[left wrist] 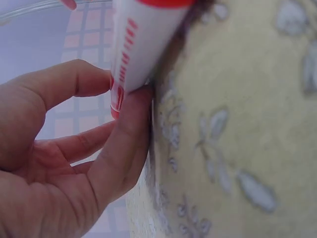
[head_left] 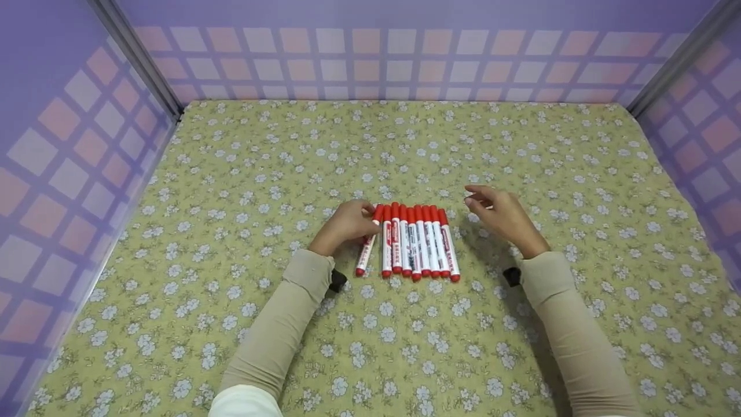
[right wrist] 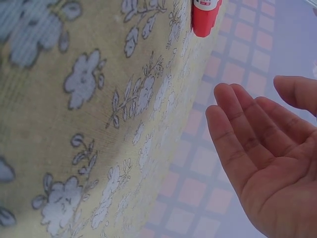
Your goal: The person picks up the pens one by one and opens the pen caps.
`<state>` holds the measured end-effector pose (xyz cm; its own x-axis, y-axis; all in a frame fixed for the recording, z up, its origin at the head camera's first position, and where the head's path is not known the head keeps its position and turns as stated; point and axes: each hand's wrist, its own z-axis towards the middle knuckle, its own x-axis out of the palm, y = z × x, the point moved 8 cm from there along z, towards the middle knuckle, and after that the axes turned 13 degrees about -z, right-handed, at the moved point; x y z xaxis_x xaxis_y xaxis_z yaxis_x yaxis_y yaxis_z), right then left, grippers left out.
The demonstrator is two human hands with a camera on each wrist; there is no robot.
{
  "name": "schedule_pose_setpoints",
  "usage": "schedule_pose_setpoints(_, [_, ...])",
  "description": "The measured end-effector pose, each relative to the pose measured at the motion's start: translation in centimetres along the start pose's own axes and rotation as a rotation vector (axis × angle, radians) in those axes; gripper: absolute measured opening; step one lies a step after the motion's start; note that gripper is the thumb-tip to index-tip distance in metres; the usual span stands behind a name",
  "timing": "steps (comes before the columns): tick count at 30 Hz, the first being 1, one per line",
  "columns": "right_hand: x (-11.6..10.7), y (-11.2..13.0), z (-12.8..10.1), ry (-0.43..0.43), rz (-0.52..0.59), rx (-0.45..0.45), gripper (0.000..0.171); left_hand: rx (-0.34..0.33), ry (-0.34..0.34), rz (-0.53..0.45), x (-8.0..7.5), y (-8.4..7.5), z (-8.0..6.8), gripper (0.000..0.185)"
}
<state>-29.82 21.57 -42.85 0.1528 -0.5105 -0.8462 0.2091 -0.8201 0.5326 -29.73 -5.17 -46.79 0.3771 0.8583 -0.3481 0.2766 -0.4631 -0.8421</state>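
Note:
Several white markers with red caps (head_left: 412, 246) lie side by side in a row on the flowered cloth, caps pointing away from me. At the row's left end, my left hand (head_left: 350, 223) pinches a slightly slanted marker (head_left: 365, 258) near its cap. In the left wrist view, thumb and fingers sit on either side of that marker (left wrist: 143, 44), whose red printing shows. My right hand (head_left: 499, 214) is held to the right of the row, holding nothing. Its palm and loosely bent fingers show in the right wrist view, apart from a marker's red cap (right wrist: 203, 22).
A yellow-green cloth with white flowers (head_left: 278, 150) covers the table. Purple panels with pink and white squares (head_left: 399, 46) stand along the back and both sides. Grey corner posts (head_left: 139, 58) join them.

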Motion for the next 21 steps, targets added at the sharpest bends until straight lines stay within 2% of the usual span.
schedule_pose_setpoints(10, [0.1,0.3,0.1,0.025,-0.020,0.000,0.048,0.076,0.016,-0.016,-0.7,-0.7,-0.2,0.048])
schedule_pose_setpoints(16, [-0.1,0.6,0.1,0.028,-0.017,-0.008,0.047,0.090,0.055,-0.086,-0.6,-1.2,-0.4,0.047])
schedule_pose_setpoints(21, [-0.2,0.9,0.1,0.020,-0.027,-0.031,0.046,0.132,0.031,0.001,-0.8,-2.1,-0.6,0.042])
